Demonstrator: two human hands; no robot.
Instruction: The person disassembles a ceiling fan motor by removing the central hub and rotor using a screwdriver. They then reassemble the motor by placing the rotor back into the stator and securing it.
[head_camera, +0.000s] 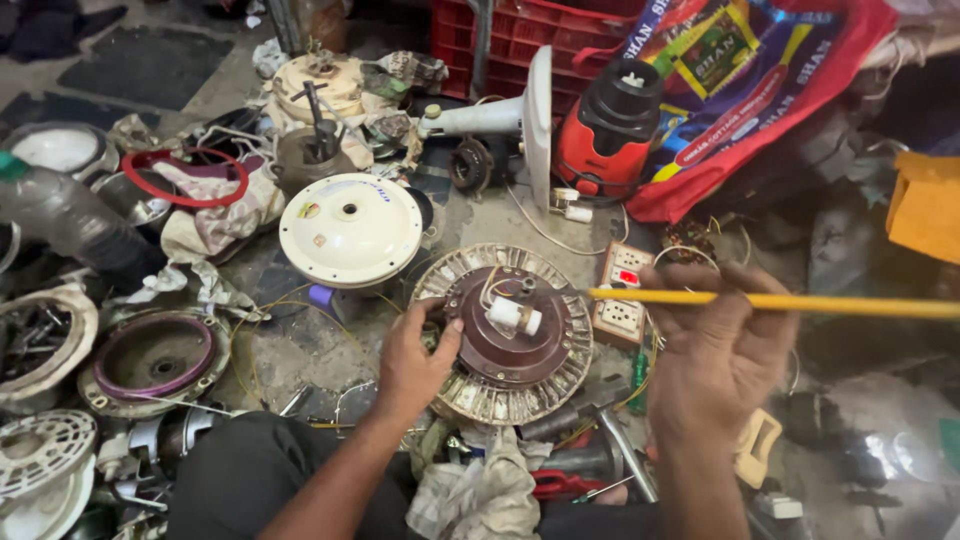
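Note:
A round fan motor stator (505, 335) with a brown centre and a slotted cream rim lies on the floor in front of me. A small white cylinder (514, 317) sits on its hub. My left hand (412, 362) rests on the stator's left edge, thumb on the brown plate. My right hand (718, 350) grips a long yellow rod (800, 303); its left tip reaches over the stator near the white cylinder, and the rod runs off to the right edge of view.
A cream fan cover (350, 228) lies to the upper left and an open motor housing (155, 358) to the left. A socket board (624, 300) sits right of the stator, a red blender base (607, 130) and red crate (520, 35) behind. Rags and tools crowd the near floor.

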